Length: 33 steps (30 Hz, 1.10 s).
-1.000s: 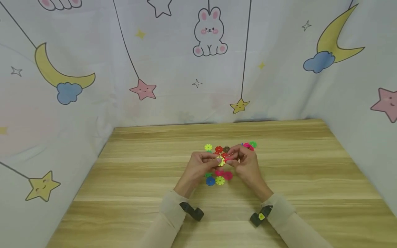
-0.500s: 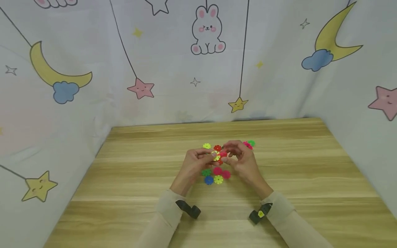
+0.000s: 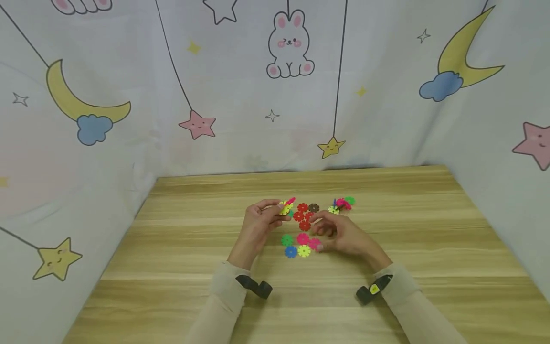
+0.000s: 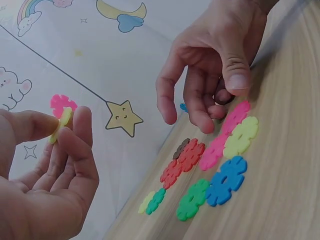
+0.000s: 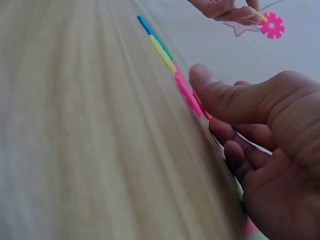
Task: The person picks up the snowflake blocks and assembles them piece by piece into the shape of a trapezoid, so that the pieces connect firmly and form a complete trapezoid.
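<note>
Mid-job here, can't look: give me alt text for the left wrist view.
The left hand pinches a yellow notched disc with a pink disc against it, at the left. At upper right, the right hand, fingers loosely bent, is near more notched discs in red, brown, pink, yellow, green and blue on a wooden table.

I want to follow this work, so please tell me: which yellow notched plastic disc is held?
The yellow notched plastic disc pinched by the left hand, with a pink notched plastic disc joined to it. No hand holds the other yellow ones.
</note>
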Tool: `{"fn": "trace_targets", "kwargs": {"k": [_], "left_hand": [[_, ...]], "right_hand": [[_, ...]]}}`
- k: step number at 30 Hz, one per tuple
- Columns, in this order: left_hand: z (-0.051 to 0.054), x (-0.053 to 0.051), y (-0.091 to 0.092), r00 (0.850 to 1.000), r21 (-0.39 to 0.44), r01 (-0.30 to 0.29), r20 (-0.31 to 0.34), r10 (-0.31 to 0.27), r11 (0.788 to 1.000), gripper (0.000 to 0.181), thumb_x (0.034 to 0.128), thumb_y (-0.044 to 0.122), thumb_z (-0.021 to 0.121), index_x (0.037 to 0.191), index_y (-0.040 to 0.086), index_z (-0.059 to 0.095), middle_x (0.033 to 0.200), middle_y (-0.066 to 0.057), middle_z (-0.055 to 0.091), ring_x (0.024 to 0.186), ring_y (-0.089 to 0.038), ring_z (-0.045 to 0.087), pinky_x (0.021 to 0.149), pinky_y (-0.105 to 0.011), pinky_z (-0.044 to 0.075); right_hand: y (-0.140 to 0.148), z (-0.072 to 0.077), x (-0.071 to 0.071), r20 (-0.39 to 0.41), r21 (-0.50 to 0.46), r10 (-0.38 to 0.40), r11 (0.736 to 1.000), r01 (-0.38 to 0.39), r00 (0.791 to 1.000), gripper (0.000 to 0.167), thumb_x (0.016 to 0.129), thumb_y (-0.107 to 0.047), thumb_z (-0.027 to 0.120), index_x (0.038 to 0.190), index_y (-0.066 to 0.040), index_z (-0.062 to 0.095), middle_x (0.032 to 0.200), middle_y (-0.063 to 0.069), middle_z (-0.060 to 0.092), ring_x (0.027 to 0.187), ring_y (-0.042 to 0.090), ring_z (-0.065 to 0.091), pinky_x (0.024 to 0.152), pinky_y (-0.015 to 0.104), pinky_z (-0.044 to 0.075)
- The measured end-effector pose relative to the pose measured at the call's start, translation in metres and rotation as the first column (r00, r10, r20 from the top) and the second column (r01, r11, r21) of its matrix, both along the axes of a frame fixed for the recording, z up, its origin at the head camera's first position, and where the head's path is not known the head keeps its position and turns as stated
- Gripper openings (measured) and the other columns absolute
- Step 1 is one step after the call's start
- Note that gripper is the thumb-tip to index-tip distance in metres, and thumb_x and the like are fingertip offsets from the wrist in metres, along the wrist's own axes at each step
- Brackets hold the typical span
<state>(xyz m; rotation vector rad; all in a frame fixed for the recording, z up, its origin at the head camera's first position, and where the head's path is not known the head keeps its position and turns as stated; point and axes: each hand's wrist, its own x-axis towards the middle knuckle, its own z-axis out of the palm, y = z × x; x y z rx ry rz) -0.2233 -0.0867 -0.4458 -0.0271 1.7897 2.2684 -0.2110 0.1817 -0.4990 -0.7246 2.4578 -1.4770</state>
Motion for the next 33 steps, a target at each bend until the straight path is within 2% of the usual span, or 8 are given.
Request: {"fn": "trace_targets", "kwargs": {"k": [6, 11, 14, 17, 21, 25, 29, 33], "left_hand": [[-0.001, -0.001, 0.0, 1.0, 0.026, 0.01, 0.008, -0.01, 1.0, 0.022, 0.1051, 0.009, 0.066, 0.124, -0.003, 0.067, 0.085, 0.005, 0.076, 0.074, -0.01, 0.079, 0.068, -0.018, 0.059], [-0.003, -0.001, 0.002, 1.0, 0.027, 0.022, 0.014, -0.022, 0.999, 0.011, 0.1045, 0.008, 0.067, 0.113, 0.002, 0.07, 0.083, 0.004, 0.073, 0.073, -0.01, 0.078, 0.067, -0.017, 0.058], [-0.004, 0.0, 0.004, 0.999, 0.019, 0.034, 0.009, -0.034, 0.999, 0.006, 0.104, 0.006, 0.067, 0.108, 0.003, 0.07, 0.085, 0.003, 0.072, 0.073, -0.01, 0.077, 0.067, -0.017, 0.057], [-0.006, 0.002, 0.005, 0.998, 0.012, 0.058, 0.001, -0.058, 0.998, 0.004, 0.1034, 0.005, 0.067, 0.106, 0.003, 0.069, 0.086, 0.004, 0.07, 0.074, -0.011, 0.076, 0.069, -0.018, 0.057], [-0.007, 0.003, 0.006, 0.996, 0.013, 0.09, 0.002, -0.09, 0.996, 0.004, 0.1038, 0.004, 0.067, 0.108, 0.004, 0.067, 0.083, 0.004, 0.069, 0.076, -0.011, 0.077, 0.071, -0.018, 0.058], [-0.006, 0.004, 0.007, 0.995, 0.023, 0.103, 0.0, -0.103, 0.994, 0.015, 0.105, 0.001, 0.064, 0.12, -0.001, 0.064, 0.085, 0.003, 0.067, 0.079, -0.011, 0.079, 0.075, -0.018, 0.061], [-0.004, 0.004, 0.008, 0.994, 0.015, 0.108, -0.012, -0.108, 0.994, 0.031, 0.1061, 0.002, 0.063, 0.136, -0.008, 0.061, 0.087, 0.003, 0.066, 0.082, -0.01, 0.079, 0.078, -0.018, 0.062], [-0.002, 0.006, 0.009, 0.993, -0.005, 0.118, -0.017, -0.119, 0.993, 0.033, 0.1059, 0.004, 0.065, 0.138, -0.006, 0.064, 0.09, 0.002, 0.071, 0.082, -0.011, 0.079, 0.08, -0.019, 0.063]], "right_hand": [[-0.005, 0.0, 0.003, -0.042, 0.034, 0.055, 0.998, -0.054, 0.998, 0.059, 0.085, -0.014, 0.092, 0.136, -0.011, 0.064, 0.113, 0.002, 0.08, 0.109, 0.02, 0.072, 0.097, 0.027, 0.057], [-0.007, -0.001, 0.004, -0.033, -0.029, 0.067, 0.997, -0.068, 0.997, 0.052, 0.086, -0.005, 0.089, 0.132, -0.011, 0.067, 0.106, 0.005, 0.078, 0.099, 0.019, 0.073, 0.092, 0.028, 0.059], [-0.007, -0.002, 0.003, -0.027, -0.058, 0.028, 0.998, -0.03, 0.999, 0.049, 0.087, -0.003, 0.087, 0.131, -0.013, 0.068, 0.105, 0.005, 0.078, 0.094, 0.017, 0.074, 0.086, 0.028, 0.061], [-0.005, -0.003, 0.002, -0.013, -0.089, -0.042, 0.995, 0.041, 0.999, 0.048, 0.089, -0.004, 0.086, 0.133, -0.012, 0.068, 0.106, 0.005, 0.08, 0.093, 0.015, 0.077, 0.082, 0.027, 0.062], [-0.004, 0.001, 0.003, 0.005, -0.161, -0.131, 0.978, 0.13, 0.991, 0.05, 0.092, -0.007, 0.084, 0.139, -0.008, 0.064, 0.108, 0.008, 0.082, 0.092, 0.016, 0.079, 0.079, 0.026, 0.061], [-0.006, 0.007, 0.003, -0.036, -0.236, -0.215, 0.951, 0.201, 0.976, 0.051, 0.095, -0.004, 0.08, 0.143, -0.007, 0.06, 0.107, 0.01, 0.084, 0.091, 0.014, 0.079, 0.076, 0.022, 0.057], [-0.008, 0.011, 0.005, -0.091, -0.285, -0.272, 0.929, 0.236, 0.958, 0.049, 0.098, -0.002, 0.076, 0.144, -0.009, 0.06, 0.109, 0.011, 0.084, 0.096, 0.011, 0.08, 0.085, 0.019, 0.059], [-0.01, 0.017, 0.009, -0.114, -0.326, -0.293, 0.914, 0.243, 0.949, 0.048, 0.098, -0.003, 0.077, 0.142, -0.013, 0.061, 0.11, 0.014, 0.083, 0.097, 0.011, 0.08, 0.088, 0.021, 0.061]]}}
